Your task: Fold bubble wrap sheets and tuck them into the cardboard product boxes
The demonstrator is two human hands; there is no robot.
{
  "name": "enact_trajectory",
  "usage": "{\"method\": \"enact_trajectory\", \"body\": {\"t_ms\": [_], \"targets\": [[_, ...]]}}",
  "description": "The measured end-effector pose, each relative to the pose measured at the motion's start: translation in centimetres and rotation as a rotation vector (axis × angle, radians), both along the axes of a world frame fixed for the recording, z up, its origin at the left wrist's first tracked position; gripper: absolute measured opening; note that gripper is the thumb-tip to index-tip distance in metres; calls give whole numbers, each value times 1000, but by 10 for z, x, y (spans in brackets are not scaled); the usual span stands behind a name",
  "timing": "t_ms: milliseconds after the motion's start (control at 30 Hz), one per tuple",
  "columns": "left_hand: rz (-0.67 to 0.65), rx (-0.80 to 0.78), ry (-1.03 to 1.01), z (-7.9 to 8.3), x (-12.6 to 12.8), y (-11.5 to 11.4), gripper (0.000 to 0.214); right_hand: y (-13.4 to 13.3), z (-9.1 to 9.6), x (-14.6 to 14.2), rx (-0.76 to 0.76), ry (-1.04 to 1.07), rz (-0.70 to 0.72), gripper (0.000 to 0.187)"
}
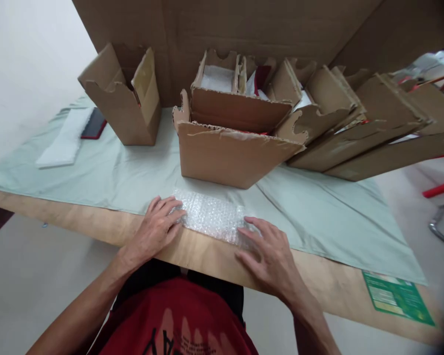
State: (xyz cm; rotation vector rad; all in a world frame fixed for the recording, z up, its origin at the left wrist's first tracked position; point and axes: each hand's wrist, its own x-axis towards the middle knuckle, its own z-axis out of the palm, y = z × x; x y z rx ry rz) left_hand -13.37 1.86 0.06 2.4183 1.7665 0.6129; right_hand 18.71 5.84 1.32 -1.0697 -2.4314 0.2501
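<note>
A strip of clear bubble wrap [210,214] lies at the front edge of the table, between my two hands. My left hand [161,222] rests on its left end, fingers stretched over the wrap. At the right end, my right hand [266,246] has its fingers spread, with the fingertips touching the wrap and the thumb apart. Whether anything is wrapped inside cannot be made out. Just behind the wrap stands an open cardboard box [237,153].
More open cardboard boxes [325,98] stand in a row to the right. Another box [133,103] is at the left, near white foam sheets [64,138] and a dark red-edged flat item [93,123]. A green printed sheet [397,298] lies at the right front edge.
</note>
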Motion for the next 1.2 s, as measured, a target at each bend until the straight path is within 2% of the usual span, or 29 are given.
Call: {"method": "enact_trajectory", "body": {"t_ms": [100,233,367,433,600,667,800,933,1067,1100,1200], "targets": [[-3,35,-25,0,-2,3,23,-3,-10,-11,77,-35,-46,15],[-31,10,-76,3,-5,0,17,1,-10,-14,139,16,-61,19],[-44,-69,-29,6,-3,-4,33,-1,-7,-11,117,-88,1,16],[-41,-84,3,9,-1,-5,32,-3,-10,-11,157,-101,-9,15],[-46,-81,8,14,3,-7,38,-2,-11,-17,182,40,-15,18],[-55,-71,-20,14,1,-9,39,-2,-3,-17,140,110,14,16],[-23,-36,-188,13,-9,-12,26,-2,22,-14,-3,228,27,15],[-6,-101,-422,24,-14,-11,18,3,47,-7,-173,306,5,15],[197,-212,-613,39,-12,-5,19,18,53,1,-337,406,-119,13],[252,-229,-647,41,-12,-3,20,23,51,3,-380,432,-131,20],[333,-206,-696,41,-10,3,21,32,37,7,-502,418,-118,59]]}}
